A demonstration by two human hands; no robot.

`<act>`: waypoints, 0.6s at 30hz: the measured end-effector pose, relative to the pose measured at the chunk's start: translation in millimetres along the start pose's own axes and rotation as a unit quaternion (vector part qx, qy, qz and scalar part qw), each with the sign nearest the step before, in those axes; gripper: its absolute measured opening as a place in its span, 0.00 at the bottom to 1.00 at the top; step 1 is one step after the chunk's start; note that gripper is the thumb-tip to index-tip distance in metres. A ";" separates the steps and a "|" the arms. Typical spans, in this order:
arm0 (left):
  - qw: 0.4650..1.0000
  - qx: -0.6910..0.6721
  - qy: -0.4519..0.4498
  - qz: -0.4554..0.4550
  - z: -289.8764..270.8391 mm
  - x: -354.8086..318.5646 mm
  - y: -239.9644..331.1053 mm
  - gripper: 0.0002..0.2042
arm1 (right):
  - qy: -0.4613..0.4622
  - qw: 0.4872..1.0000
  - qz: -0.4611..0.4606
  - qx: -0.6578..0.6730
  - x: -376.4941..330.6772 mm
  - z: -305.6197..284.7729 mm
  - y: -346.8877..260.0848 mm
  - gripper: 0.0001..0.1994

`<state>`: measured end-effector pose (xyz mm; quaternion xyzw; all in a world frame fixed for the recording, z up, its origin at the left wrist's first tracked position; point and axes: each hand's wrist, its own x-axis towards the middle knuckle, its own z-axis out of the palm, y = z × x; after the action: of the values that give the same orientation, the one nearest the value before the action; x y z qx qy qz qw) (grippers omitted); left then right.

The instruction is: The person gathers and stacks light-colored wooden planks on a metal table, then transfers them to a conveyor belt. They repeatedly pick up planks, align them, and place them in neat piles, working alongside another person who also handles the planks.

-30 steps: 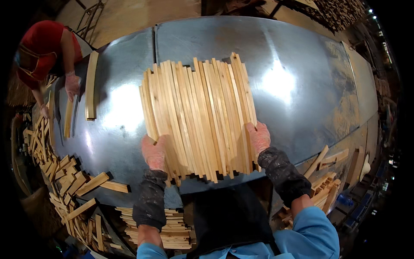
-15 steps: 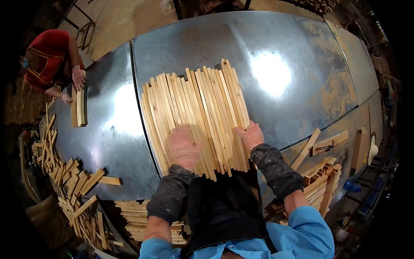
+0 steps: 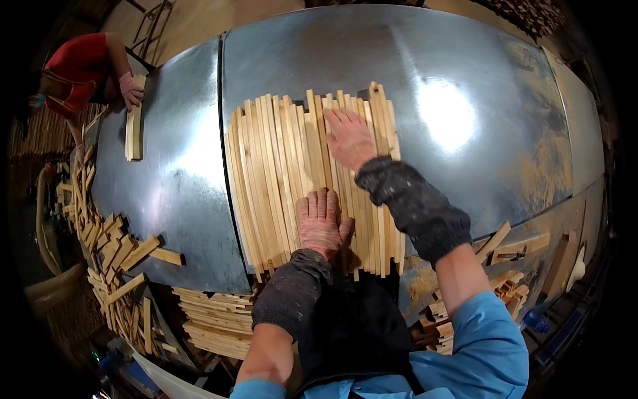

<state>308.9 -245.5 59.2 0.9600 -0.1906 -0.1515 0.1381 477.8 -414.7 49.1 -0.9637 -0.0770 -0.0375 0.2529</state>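
Observation:
A broad row of pale wooden strips (image 3: 272, 153) lies side by side on the metal tabletop in front of me, with uneven ends. My left hand (image 3: 322, 223), in a pinkish glove, rests flat on the strips near their close ends, fingers stretched out. Farther up the row, toward the far ends, my right hand (image 3: 351, 138) reaches across in the same kind of glove. Its fingers are extended over the strips, and neither hand grips one. Dark sleeve covers wrap both my forearms.
At the far left, a person in red (image 3: 80, 63) has a gloved hand on a short stack of strips (image 3: 135, 126). A loose heap of wood pieces (image 3: 119, 249) spills along the left edge. Stacked strips (image 3: 216, 319) sit below the table's near edge. A blue object (image 3: 535, 322) lies at right.
My right hand has left the right side of the row and reached up and inward over the far part. My left hand has shifted right and now lies still.

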 end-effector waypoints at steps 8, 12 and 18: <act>0.998 -0.023 0.062 0.009 39.8 -10.3 -14.2 0.46 | -0.151 0.980 0.040 -0.122 96.0 26.9 -3.9 0.31; 0.996 -0.045 0.081 0.002 45.0 -11.1 -16.2 0.49 | -0.155 0.985 0.038 -0.065 105.3 -1.0 -10.9 0.34; 0.980 -0.152 0.109 -0.064 23.0 -12.8 -3.6 0.49 | -0.073 0.962 0.065 0.253 99.7 -53.6 -22.1 0.41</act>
<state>290.9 -241.9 40.1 0.9489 -0.0878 -0.0815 0.2920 570.6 -409.2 117.4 -0.8711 -0.0395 0.0706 0.4844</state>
